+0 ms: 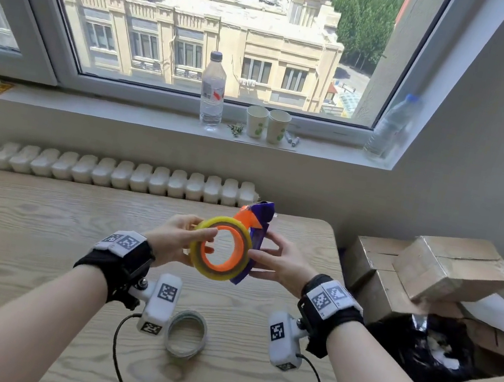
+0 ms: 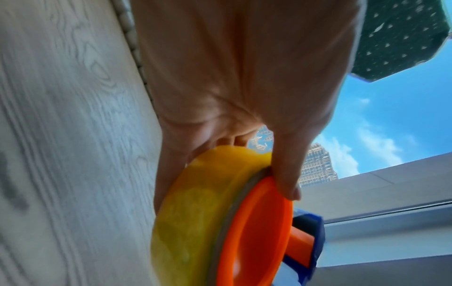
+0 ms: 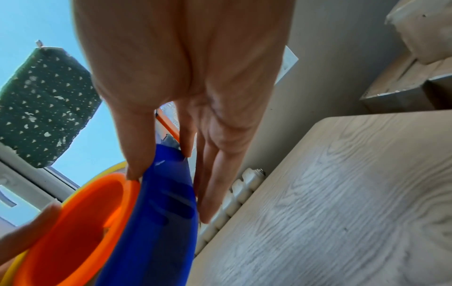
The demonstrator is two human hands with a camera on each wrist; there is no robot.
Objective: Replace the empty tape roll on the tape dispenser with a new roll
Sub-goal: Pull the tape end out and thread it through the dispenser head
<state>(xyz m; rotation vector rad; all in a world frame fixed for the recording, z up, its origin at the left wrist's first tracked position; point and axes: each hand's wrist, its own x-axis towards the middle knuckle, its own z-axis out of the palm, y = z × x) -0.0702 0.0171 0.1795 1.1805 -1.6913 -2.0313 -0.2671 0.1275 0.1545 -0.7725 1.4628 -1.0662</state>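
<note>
A yellowish new tape roll (image 1: 210,270) (image 2: 195,212) sits around the orange hub (image 1: 239,245) (image 2: 259,222) (image 3: 80,224) of the blue tape dispenser (image 1: 256,238) (image 3: 161,222), held above the wooden table (image 1: 38,222). My left hand (image 1: 179,238) (image 2: 232,96) grips the roll, thumb on the orange hub's rim and fingers behind. My right hand (image 1: 279,258) (image 3: 186,96) pinches the blue dispenser body between thumb and fingers. The empty grey tape core (image 1: 186,333) lies flat on the table below the hands.
Cardboard boxes (image 1: 450,270) and a black bag (image 1: 427,350) crowd the floor right of the table. A radiator (image 1: 123,174) runs behind the table. On the windowsill stand a water bottle (image 1: 213,91), two paper cups (image 1: 267,123) and another bottle (image 1: 391,127).
</note>
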